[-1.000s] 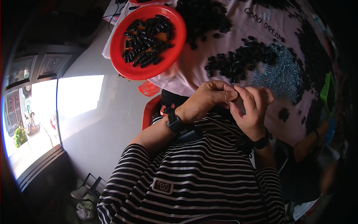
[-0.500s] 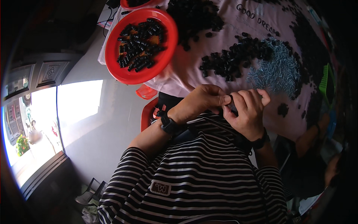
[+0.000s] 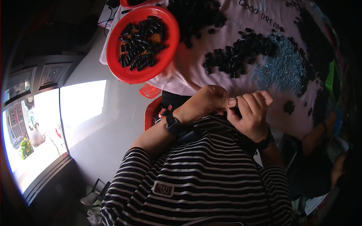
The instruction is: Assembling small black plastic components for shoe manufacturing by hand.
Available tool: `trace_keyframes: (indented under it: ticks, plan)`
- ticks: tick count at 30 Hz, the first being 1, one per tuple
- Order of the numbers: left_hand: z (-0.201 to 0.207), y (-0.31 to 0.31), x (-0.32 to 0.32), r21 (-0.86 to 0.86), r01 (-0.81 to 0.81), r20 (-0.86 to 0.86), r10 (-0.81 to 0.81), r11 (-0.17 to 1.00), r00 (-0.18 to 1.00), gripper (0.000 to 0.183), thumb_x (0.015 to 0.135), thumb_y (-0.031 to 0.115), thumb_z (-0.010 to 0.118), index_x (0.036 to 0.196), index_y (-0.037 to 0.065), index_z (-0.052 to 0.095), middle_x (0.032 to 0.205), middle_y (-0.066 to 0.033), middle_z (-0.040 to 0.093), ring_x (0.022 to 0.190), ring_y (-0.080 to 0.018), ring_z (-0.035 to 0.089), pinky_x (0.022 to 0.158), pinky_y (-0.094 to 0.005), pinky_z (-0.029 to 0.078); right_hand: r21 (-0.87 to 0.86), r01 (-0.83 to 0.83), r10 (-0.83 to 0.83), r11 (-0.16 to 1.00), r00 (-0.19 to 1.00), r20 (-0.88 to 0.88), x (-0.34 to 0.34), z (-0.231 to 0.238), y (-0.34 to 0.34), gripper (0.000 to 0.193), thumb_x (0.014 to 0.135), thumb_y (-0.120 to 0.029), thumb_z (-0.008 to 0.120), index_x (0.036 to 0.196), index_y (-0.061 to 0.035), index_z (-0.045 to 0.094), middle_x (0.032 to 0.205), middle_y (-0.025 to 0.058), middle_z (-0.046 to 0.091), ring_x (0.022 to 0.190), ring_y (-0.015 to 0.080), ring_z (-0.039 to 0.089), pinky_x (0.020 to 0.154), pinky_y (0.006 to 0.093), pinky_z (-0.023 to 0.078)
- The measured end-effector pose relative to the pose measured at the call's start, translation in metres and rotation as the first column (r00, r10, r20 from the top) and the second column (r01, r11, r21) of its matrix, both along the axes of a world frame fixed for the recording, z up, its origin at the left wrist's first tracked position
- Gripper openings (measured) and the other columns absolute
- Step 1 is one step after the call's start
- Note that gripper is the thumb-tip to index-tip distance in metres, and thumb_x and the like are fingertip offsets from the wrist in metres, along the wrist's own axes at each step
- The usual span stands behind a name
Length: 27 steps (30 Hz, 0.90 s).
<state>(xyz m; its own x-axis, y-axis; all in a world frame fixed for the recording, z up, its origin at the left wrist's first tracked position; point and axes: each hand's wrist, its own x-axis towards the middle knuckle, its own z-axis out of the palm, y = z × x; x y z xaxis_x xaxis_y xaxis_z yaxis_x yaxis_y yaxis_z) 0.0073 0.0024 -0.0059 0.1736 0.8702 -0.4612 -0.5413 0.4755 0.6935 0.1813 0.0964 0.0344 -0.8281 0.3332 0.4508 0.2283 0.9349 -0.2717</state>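
Above my striped shirt, both hands meet near the table's front edge. My left hand (image 3: 212, 100) is closed, its thumb and forefinger pinching at the fingertips of my right hand (image 3: 252, 115). The right one is curled, with its little finger sticking out. Between them sits a small black part (image 3: 236, 110), mostly covered by fingers. Beyond the hands lie a heap of short black plastic pieces (image 3: 235, 56) and, to its right, a pile of small blue-grey pieces (image 3: 281, 66), too fine to make out.
A red plate (image 3: 171, 45) at the upper left holds several black cylindrical parts (image 3: 143, 45). A larger black heap (image 3: 196, 19) lies at the back of the pink cloth (image 3: 181, 81). A green perforated basket (image 3: 332, 79) and another person's arm (image 3: 316, 137) are at the right.
The view has shifted slightly. My hands stay pressed together around the black part, with only a small shift of the fingers.
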Motion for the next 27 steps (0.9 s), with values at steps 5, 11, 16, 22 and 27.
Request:
trace_keyframes:
  ticks: [5,11,16,22,27]
  plan:
    - [0.010,0.005,0.005,-0.011,-0.163,0.018,0.164,0.986,0.986,0.032,0.096,0.033,0.076,0.088,0.003,0.070,0.079,0.0011,0.066,0.076,-0.0082,0.062,0.073,-0.0236,0.051,0.019,0.103,-0.104,0.995,0.990,0.100,-0.001,-0.001,-0.001,0.034,0.080,-0.021,0.081,0.106,-0.0063,0.067,0.092,0.0018,0.058,0.086,0.0187,0.059,0.100,0.0445,0.033]
    - [-0.003,0.002,0.007,-0.002,-0.202,0.146,0.201,0.979,0.969,0.029,0.096,0.032,0.075,0.095,0.004,0.069,0.086,-0.0005,0.069,0.082,-0.0090,0.063,0.078,-0.0241,0.052,0.035,0.128,-0.132,0.991,0.983,0.127,0.001,-0.001,-0.001,0.041,0.080,-0.021,0.081,0.116,-0.0066,0.066,0.099,0.0013,0.058,0.091,0.0178,0.060,0.103,0.0464,0.031]
    - [-0.003,0.002,0.006,0.014,-0.193,0.135,0.190,0.981,0.972,0.029,0.096,0.031,0.076,0.094,0.004,0.069,0.085,-0.0012,0.068,0.080,-0.0098,0.064,0.077,-0.0249,0.053,0.058,0.100,-0.104,0.993,0.992,0.070,0.001,-0.002,-0.001,0.036,0.079,-0.019,0.081,0.109,-0.0055,0.067,0.089,0.0006,0.057,0.083,0.0166,0.059,0.100,0.0443,0.032]
    - [0.001,0.005,0.010,0.015,-0.218,0.105,0.216,0.976,0.971,0.029,0.097,0.030,0.076,0.090,0.004,0.068,0.081,-0.0015,0.068,0.075,-0.0102,0.063,0.073,-0.0252,0.053,0.041,0.070,-0.073,0.997,0.994,0.075,-0.002,0.006,0.000,0.027,0.078,-0.016,0.079,0.099,-0.0059,0.067,0.080,-0.0005,0.052,0.078,0.0159,0.056,0.097,0.0423,0.033]
    - [-0.011,0.005,0.015,0.019,-0.198,0.161,0.193,0.980,0.968,0.027,0.097,0.029,0.075,0.092,0.003,0.067,0.082,-0.0017,0.068,0.078,-0.0109,0.066,0.076,-0.0255,0.055,0.039,0.066,-0.070,0.997,0.991,0.117,0.004,0.001,-0.002,0.025,0.079,-0.017,0.080,0.093,-0.0045,0.065,0.089,0.0033,0.059,0.082,0.0205,0.060,0.096,0.0435,0.035]
